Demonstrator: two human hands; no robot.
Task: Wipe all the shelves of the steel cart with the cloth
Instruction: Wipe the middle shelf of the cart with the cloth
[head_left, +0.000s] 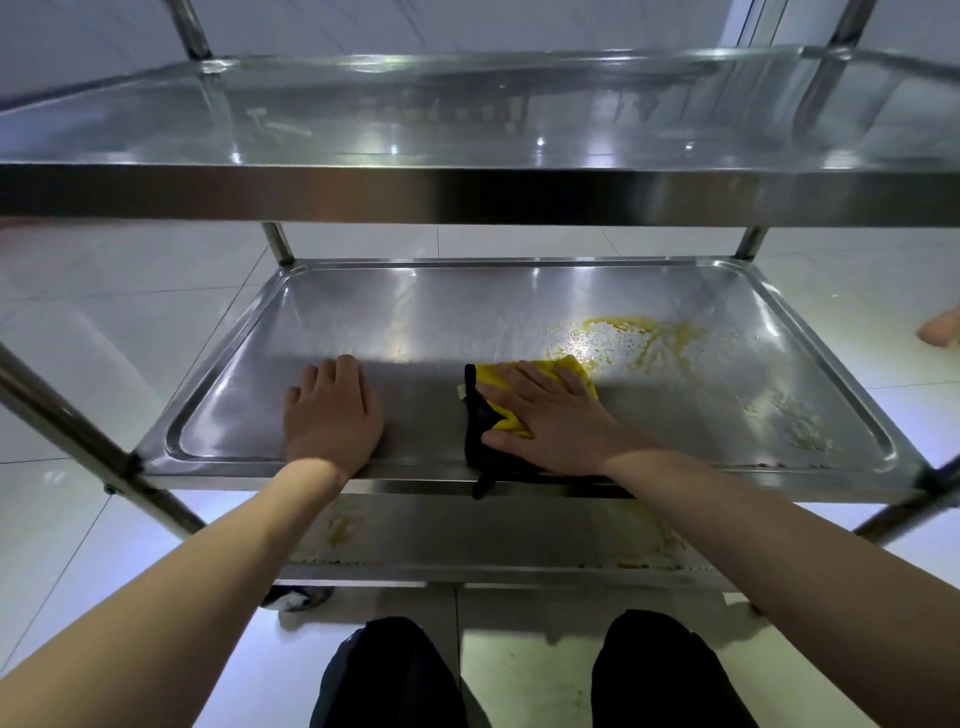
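My right hand (550, 415) lies flat, fingers straight, pressing the yellow cloth with black edging (485, 415) onto the middle shelf of the steel cart (415, 322). The cloth's long axis runs from the near rim away from me, 1 black corner hanging over that rim. My left hand (332, 410) rests open on bare steel beside it. Yellow smeared residue (623, 338) lies just beyond my right fingertips. The cart's top shelf (467, 197) crosses above, over glossy white floor tiles (104, 312).
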